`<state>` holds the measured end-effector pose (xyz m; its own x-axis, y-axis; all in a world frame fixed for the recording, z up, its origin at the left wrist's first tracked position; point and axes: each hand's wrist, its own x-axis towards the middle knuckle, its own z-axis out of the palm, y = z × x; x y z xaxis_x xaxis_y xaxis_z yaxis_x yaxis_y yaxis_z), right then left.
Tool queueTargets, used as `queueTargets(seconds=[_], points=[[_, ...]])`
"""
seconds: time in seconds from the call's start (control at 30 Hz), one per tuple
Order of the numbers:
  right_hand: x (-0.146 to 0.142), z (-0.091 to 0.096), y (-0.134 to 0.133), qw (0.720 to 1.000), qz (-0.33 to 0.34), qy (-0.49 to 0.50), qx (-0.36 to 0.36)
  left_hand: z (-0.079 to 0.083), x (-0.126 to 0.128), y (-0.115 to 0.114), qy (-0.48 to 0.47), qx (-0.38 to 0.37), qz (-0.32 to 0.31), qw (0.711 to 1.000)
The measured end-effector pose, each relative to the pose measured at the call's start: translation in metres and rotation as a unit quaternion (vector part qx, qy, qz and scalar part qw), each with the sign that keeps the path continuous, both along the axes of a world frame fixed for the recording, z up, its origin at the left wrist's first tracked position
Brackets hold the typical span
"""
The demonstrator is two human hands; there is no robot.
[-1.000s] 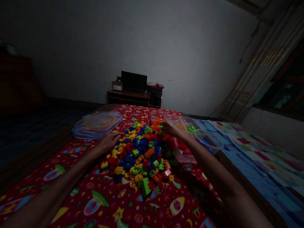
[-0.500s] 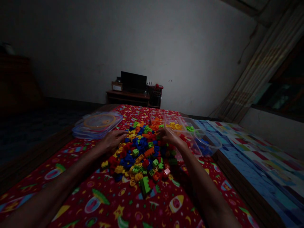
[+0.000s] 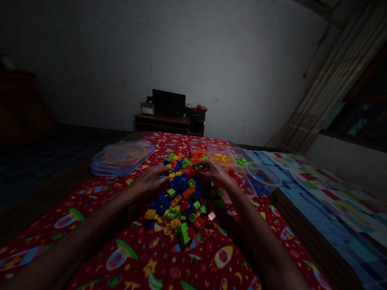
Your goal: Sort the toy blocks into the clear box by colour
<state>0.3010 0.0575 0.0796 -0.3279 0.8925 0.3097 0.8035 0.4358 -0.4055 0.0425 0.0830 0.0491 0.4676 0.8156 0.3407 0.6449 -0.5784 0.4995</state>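
Note:
A heap of mixed plastic building bricks (image 3: pixel 181 183), in blue, yellow, green, orange and red, lies on a red patterned cloth (image 3: pixel 133 266). My left hand (image 3: pixel 151 178) reaches over the heap's left side, thumb and fingers apart, with blue and yellow bricks by the tips. At the far right of the heap, my right hand (image 3: pixel 212 171) has its fingers curled down among red and green bricks. What lies between those fingers is too dark to make out. Beyond it stands a clear divided box (image 3: pixel 249 187), whose compartments hold orange, yellow, green and red bricks.
A clear round tub (image 3: pixel 273 183) with blue bricks stands right of the box. Stacked clear lids (image 3: pixel 121 163) lie at the left. A wooden edge (image 3: pixel 302 225) separates the cloth from blue checked bedding (image 3: pixel 320 217). A monitor (image 3: pixel 168 103) sits on a desk by the far wall.
My left hand has moved right and inward over the heap. A yellow brick at the heap's left edge no longer shows beside that forearm. My right hand has barely shifted.

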Motion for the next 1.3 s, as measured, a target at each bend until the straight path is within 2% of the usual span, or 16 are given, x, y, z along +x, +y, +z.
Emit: queueTargets(seconds=[0.13,0.3,0.5,0.57,0.67,0.77,0.87,1.0,1.1,1.2,1.3], points=[[0.001,0.003,0.004,0.998,0.017,0.049,-0.024,0.004,0.003,-0.005,-0.001,0.003,-0.012,1.0],[0.003,0.003,0.006,0.996,0.041,0.071,-0.047,0.012,0.004,-0.007,-0.015,0.043,-0.012,0.999],[0.008,0.005,0.001,0.986,0.033,0.146,-0.068,0.027,0.004,-0.02,0.052,-0.012,-0.074,0.996],[0.012,0.008,0.0,0.983,0.012,0.172,-0.064,0.025,0.005,-0.027,0.086,-0.012,-0.116,0.989],[0.021,0.01,0.002,0.982,-0.027,0.186,-0.033,0.015,0.007,-0.033,0.13,0.017,-0.169,0.977],[0.033,0.008,0.007,0.978,-0.063,0.2,-0.004,0.002,0.007,-0.03,0.155,0.038,-0.178,0.971],[0.045,0.01,0.01,0.967,-0.088,0.239,0.018,-0.002,0.005,-0.023,0.156,0.041,-0.177,0.971],[0.062,0.018,0.009,0.945,-0.106,0.307,0.05,0.01,0.005,-0.022,0.127,0.051,-0.161,0.977],[0.076,0.024,0.006,0.928,-0.148,0.329,0.093,0.025,0.009,-0.028,0.097,0.051,-0.123,0.986],[0.093,0.029,0.002,0.911,-0.222,0.316,0.146,0.034,0.013,-0.033,0.076,0.053,-0.099,0.991],[0.111,0.032,0.001,0.907,-0.284,0.25,0.186,0.034,0.015,-0.031,0.063,0.064,-0.102,0.991]])
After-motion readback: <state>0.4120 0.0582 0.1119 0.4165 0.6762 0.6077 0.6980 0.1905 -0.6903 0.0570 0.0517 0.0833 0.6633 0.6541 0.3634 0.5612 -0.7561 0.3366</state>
